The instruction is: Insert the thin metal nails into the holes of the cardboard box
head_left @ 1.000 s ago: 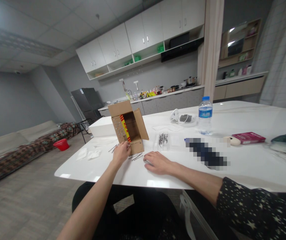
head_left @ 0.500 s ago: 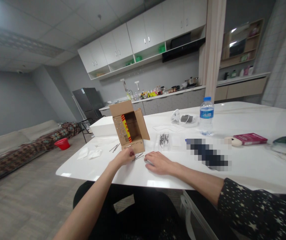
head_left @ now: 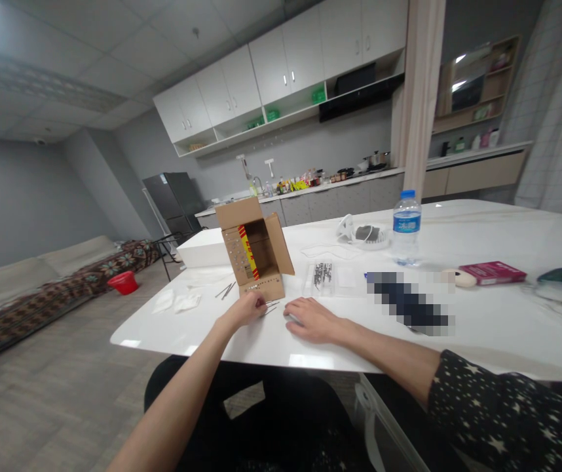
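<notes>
My left hand (head_left: 250, 309) is closed low over the table in front of an open cardboard box (head_left: 232, 213), its fingertips curled together. Thin dark metal sticks (head_left: 272, 306) show right beside those fingertips; whether one is pinched between them I cannot tell. My right hand (head_left: 311, 320) lies on the white table with fingers stretched out and holds nothing. Small light dots line the box's front flap, and a yellow and red tape strip (head_left: 248, 252) runs down its opening. Beyond my right hand is a clear plastic case (head_left: 329, 280) with small dark metal pieces in it.
More thin sticks (head_left: 224, 290) lie left of the box, near white tissues (head_left: 187, 302). To the right stand a water bottle (head_left: 407, 229), a white device with a cable (head_left: 372, 237) and a dark red box (head_left: 493, 273). A blurred dark object (head_left: 409, 301) lies near my right forearm.
The thin sticks beside my left fingertips have shifted slightly, and my left hand has moved very little. My right hand rests in the same place.
</notes>
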The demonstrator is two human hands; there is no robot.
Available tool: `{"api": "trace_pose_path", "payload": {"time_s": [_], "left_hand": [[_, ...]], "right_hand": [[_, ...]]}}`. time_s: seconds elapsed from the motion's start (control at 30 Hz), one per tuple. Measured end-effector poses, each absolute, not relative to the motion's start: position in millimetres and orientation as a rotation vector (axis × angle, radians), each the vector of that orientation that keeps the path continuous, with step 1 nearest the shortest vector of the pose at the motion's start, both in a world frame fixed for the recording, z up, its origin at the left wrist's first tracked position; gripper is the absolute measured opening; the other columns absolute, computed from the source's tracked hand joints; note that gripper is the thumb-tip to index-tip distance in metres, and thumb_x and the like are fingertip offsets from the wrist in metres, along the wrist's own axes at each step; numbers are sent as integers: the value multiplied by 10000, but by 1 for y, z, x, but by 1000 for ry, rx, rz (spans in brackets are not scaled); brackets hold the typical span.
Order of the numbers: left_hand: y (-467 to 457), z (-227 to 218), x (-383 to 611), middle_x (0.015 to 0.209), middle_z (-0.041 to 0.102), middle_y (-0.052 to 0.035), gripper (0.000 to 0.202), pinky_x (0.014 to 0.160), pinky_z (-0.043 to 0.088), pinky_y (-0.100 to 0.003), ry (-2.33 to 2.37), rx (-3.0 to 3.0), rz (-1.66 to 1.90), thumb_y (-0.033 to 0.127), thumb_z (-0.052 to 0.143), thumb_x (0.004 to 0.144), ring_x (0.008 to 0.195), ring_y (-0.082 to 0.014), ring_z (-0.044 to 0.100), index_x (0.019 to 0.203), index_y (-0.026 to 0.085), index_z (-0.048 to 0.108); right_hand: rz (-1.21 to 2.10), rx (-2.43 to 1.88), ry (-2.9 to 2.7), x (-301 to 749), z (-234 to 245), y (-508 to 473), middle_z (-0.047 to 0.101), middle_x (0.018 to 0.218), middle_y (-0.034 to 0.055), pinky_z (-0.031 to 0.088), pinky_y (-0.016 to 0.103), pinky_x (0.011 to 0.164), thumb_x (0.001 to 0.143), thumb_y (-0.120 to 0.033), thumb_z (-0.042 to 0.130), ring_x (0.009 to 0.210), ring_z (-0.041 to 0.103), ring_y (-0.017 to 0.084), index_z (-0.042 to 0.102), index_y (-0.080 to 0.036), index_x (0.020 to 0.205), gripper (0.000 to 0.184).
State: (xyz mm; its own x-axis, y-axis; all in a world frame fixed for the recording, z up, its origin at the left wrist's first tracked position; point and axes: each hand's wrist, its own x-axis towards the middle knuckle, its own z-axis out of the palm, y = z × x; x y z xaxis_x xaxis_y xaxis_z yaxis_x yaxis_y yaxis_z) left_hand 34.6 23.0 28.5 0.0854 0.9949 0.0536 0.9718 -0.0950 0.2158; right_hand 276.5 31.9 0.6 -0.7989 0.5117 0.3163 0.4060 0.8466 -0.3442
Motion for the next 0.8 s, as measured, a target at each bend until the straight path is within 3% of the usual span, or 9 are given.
{"api": "trace_pose_path", "payload": {"time_s": [0.2, 0.4, 0.8], "left_hand": [[25, 25, 40, 946, 723, -110, 195, 801, 497, -322, 2086, 2275, 241, 195, 490, 907, 884, -216, 670, 803, 174, 654], [26, 24, 36, 1067, 721, -153, 193, 842, 493, -330, 2180, 2265, 281, 216, 441, 960, 993, -244, 683, 1002, 152, 618], [39, 24, 11, 1044, 718, -77, 204, 808, 479, -299, 2412, 2128, 655, 240, 481, 924, 940, -207, 667, 1016, 199, 659]], "right_hand": [[370, -700, -2625, 277, 2, 31, 690, 1223, 140, 415, 430, 973, 935, -280, 520, 1158, 606, 298, 661, -158, 1152, 286], [356, -694, -2627, 276, 1, 32, 696, 1207, 126, 421, 417, 972, 929, -276, 537, 1146, 613, 288, 666, -161, 1146, 277], [357, -686, -2622, 276, -1, 33, 697, 1207, 141, 425, 431, 970, 931, -285, 530, 1143, 614, 299, 669, -149, 1151, 293]]}}
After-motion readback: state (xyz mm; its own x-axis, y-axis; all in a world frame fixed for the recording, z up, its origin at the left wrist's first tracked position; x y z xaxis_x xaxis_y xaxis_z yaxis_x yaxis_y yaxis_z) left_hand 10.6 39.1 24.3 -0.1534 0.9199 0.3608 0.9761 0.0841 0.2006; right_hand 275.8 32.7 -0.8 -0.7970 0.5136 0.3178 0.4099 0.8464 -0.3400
